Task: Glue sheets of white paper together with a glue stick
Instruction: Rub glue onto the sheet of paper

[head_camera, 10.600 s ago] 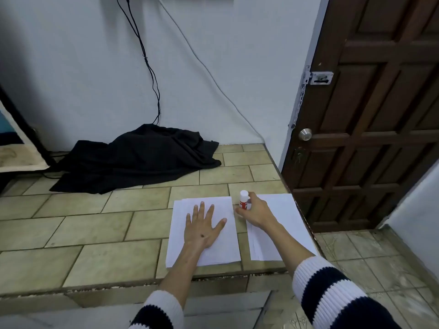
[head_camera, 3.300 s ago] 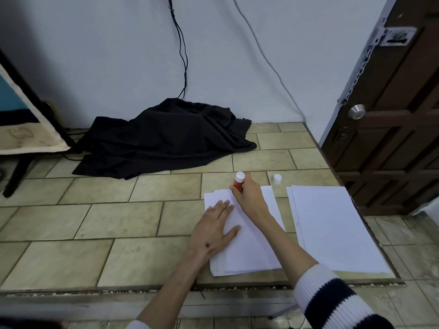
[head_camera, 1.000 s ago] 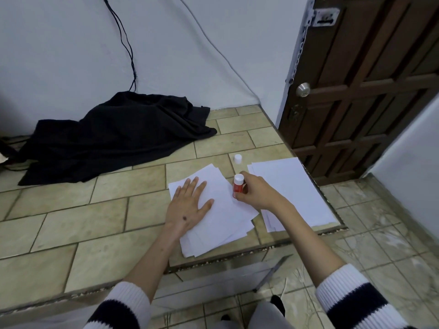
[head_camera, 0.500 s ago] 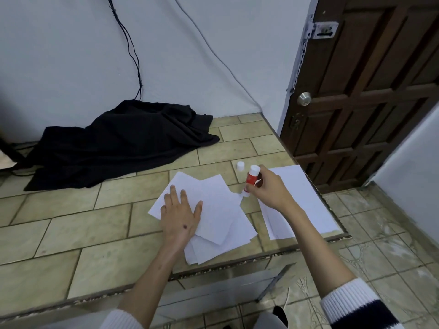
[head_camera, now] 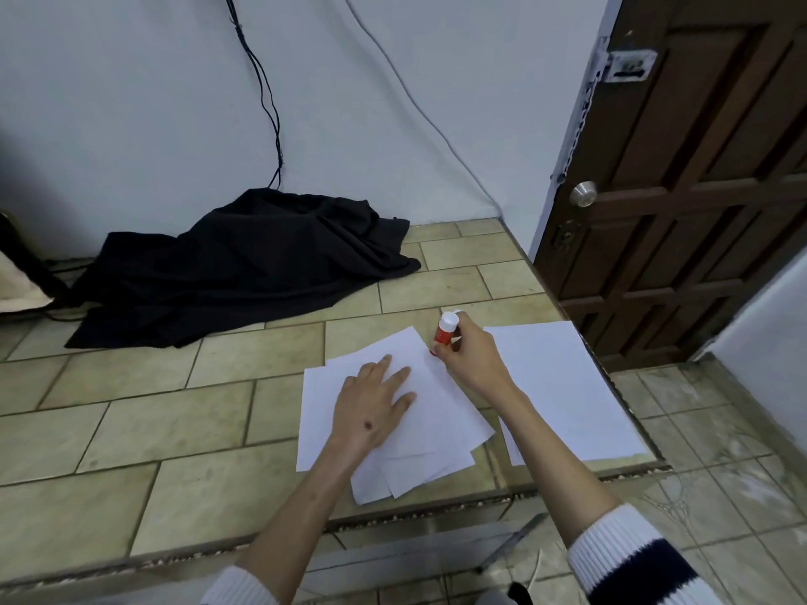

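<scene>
Several white sheets (head_camera: pixel 441 423) lie fanned and overlapping on the tiled ledge. My left hand (head_camera: pixel 371 408) presses flat on top of them, fingers spread. My right hand (head_camera: pixel 469 358) grips a red and white glue stick (head_camera: pixel 445 329), held upright with its lower end at the far right corner of the top sheet. A second stack of white paper (head_camera: pixel 563 386) lies to the right, by the ledge's edge. The glue stick's cap is hidden behind the stick and hand.
A black cloth (head_camera: pixel 244 264) is heaped against the back wall, with cables (head_camera: pixel 266 102) hanging above it. A brown wooden door (head_camera: pixel 698 168) stands at the right. The tiled ledge (head_camera: pixel 174 430) drops off to a lower floor (head_camera: pixel 720 473) at the front and right.
The fanned sheets have turned under my left hand, which now lies further right on them. My right hand has set the glue stick down onto the top sheet's far corner.
</scene>
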